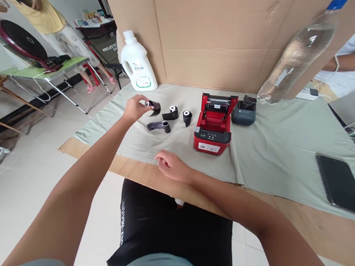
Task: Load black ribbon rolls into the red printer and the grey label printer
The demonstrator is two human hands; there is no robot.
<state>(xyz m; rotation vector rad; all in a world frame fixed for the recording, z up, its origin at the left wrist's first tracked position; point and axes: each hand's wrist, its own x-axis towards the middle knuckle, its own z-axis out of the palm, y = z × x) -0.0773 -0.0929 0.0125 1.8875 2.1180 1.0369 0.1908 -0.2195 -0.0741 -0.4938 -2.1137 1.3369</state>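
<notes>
My left hand (pixel 136 109) pinches a black ribbon roll (pixel 155 108) with a white core between thumb and fingers, at the left of the cloth-covered table. Near it lie three more such rolls: one with a short loose tail (pixel 172 113), a small roll (pixel 187 118), and one with a crumpled strip pulled out (pixel 161 126). My right hand (pixel 173 166) rests at the table's front edge, fingers curled in, with nothing visible in them. To the right of the rolls stands a red and black label printer (pixel 213 130), its lid raised and its inside exposed.
A small dark grey device (pixel 244 114) with black film on it stands behind the printer's right side. A white detergent bottle (pixel 140 66) and a large clear bottle (pixel 298 56) lean by the cardboard wall (pixel 214 40). A phone (pixel 342 182) lies right. Two people stand beyond.
</notes>
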